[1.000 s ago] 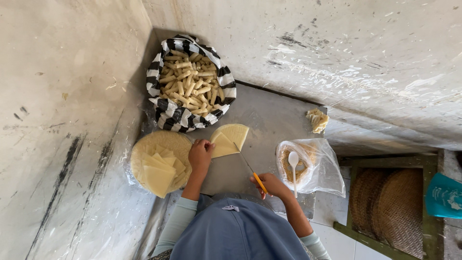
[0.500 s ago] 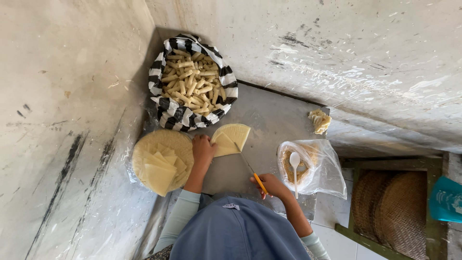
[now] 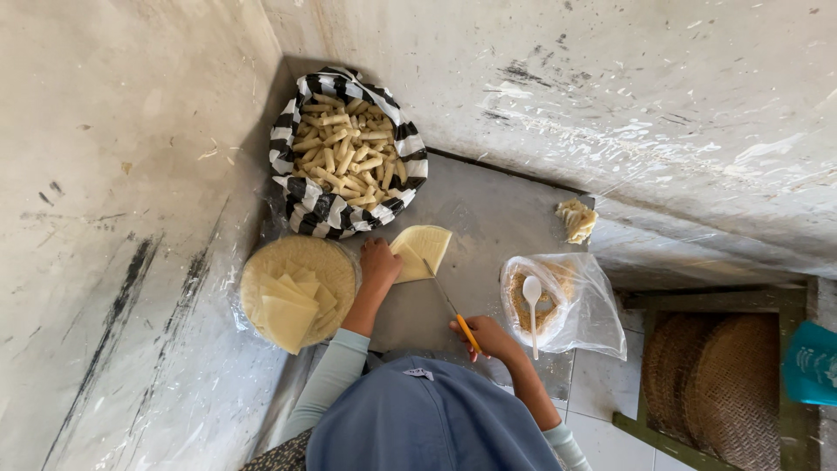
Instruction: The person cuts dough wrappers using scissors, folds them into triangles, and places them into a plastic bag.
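On the grey slab in the corner, left hand pressed flat on pale wrapper sheet, right hand closed around orange-handled knife, blade tip on sheet, striped bag of rolled sticks beyond.

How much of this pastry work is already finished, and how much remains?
Done: the black-and-white striped bag is heaped with pale rolled pastry sticks. In hand: the left hand presses a pale folded pastry sheet on the grey board while the right hand works an orange-handled knife on it. Left: a round stack of pale sheets and a plastic bag of brown filling with a white spoon.
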